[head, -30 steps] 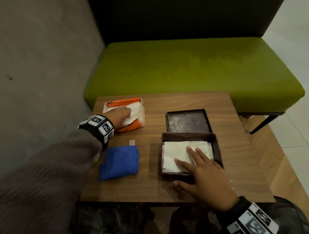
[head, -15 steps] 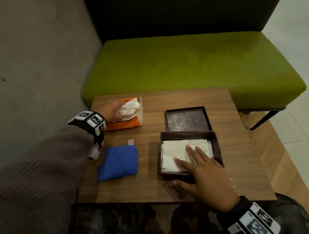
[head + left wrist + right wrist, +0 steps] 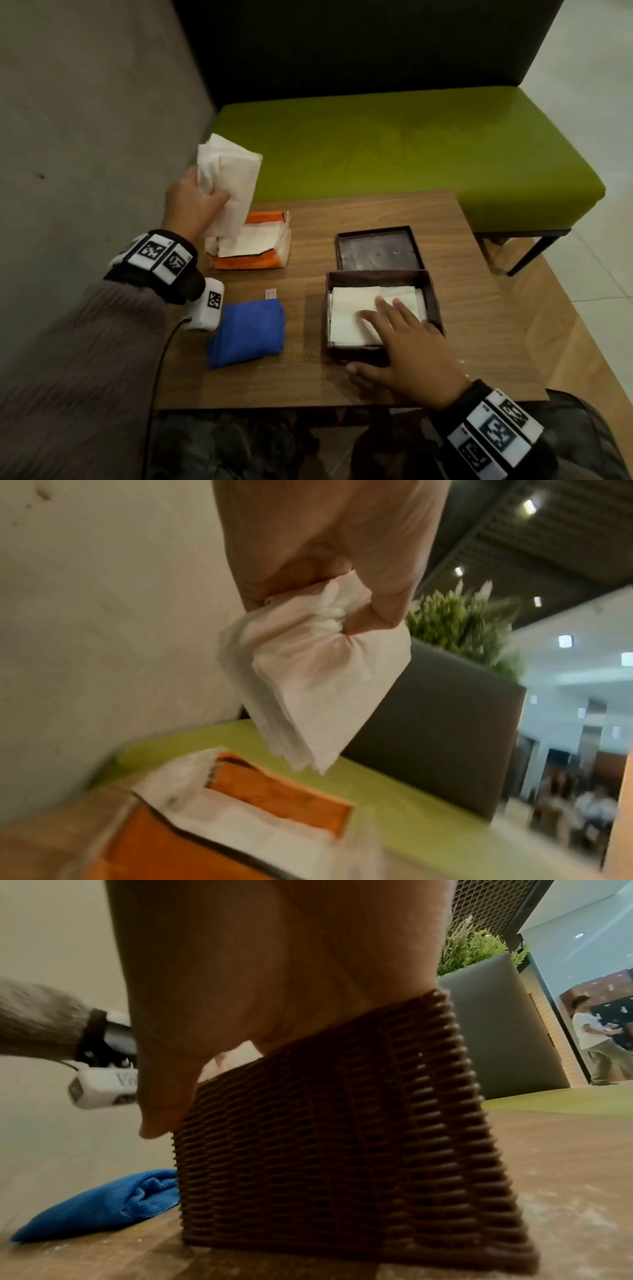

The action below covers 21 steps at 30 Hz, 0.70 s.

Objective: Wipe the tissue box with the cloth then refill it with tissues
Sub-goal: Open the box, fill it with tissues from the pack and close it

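Lifted clear of the orange pack, my left hand pinches crumpled soft tissues; my right hand lies spread flat inside the woven brown tissue box.

Count of items on and above the table.
One woven tissue box, one lid, one orange tissue pack, one blue cloth; two tissue bunches, one in the box, one lifted; two hands, left, right.
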### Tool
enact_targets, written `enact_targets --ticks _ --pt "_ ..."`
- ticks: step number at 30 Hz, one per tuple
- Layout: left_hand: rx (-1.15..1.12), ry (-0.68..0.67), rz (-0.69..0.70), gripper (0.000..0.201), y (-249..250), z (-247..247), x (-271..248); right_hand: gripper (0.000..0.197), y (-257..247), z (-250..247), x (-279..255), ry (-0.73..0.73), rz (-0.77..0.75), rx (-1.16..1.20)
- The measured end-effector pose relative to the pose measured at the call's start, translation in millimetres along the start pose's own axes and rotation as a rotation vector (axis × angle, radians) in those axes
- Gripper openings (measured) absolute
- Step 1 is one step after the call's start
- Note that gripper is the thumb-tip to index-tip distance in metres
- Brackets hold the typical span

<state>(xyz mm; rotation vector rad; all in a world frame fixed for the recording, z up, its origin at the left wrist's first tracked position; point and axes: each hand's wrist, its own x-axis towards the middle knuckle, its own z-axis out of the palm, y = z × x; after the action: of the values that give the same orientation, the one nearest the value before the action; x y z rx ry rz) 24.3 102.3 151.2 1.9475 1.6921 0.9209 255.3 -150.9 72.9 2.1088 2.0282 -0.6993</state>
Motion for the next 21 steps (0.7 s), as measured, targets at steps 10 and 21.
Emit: enact_targets --ticks 10,21 --pt "-1.022 -0.512 -0.539 0.051 28.4 1.4 -154.2 0.077 -43.9 -34.5 -40.8 0.335 -0.027 0.863" --pt "-0.857 -0.762 -0.445 0.037 62.9 11.3 -255.2 0.043 -59.2 -8.9 -72.9 0.137 0.124 1.769"
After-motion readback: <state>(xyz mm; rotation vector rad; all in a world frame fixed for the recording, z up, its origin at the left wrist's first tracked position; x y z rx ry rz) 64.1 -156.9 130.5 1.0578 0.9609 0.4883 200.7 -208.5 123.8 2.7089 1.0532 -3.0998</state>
